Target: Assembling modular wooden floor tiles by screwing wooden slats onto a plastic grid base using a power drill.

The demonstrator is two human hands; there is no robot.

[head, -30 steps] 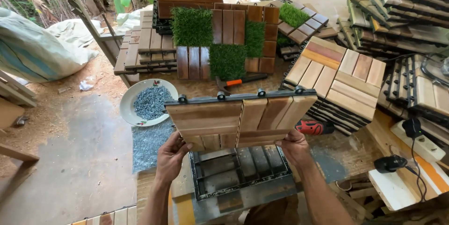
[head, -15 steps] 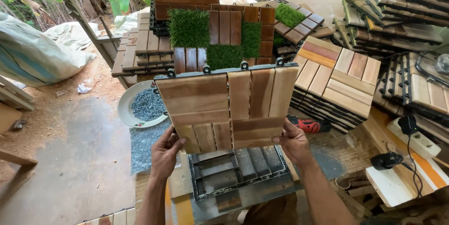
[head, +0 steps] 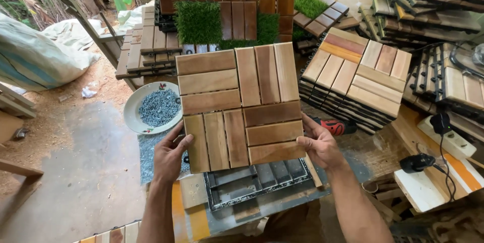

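I hold a square wooden deck tile [head: 239,106] upright in front of me, its slatted face turned to the camera. My left hand [head: 171,156] grips its lower left edge and my right hand [head: 318,144] grips its lower right edge. The tile has four blocks of three slats each, laid in alternating directions. Under it, on the workbench [head: 194,207], lies a black plastic grid base [head: 254,185].
A white plate of small screws [head: 154,108] sits left of the tile. A stack of finished wooden tiles [head: 355,76] stands to the right, more stacks and grass-patch tiles [head: 201,21] behind. A red power tool [head: 335,126], a white power strip [head: 448,137] and plugs lie right.
The tile has been tilted up from nearly flat to fully facing me, and raised slightly. Both hands have kept their grip on its lower edges.
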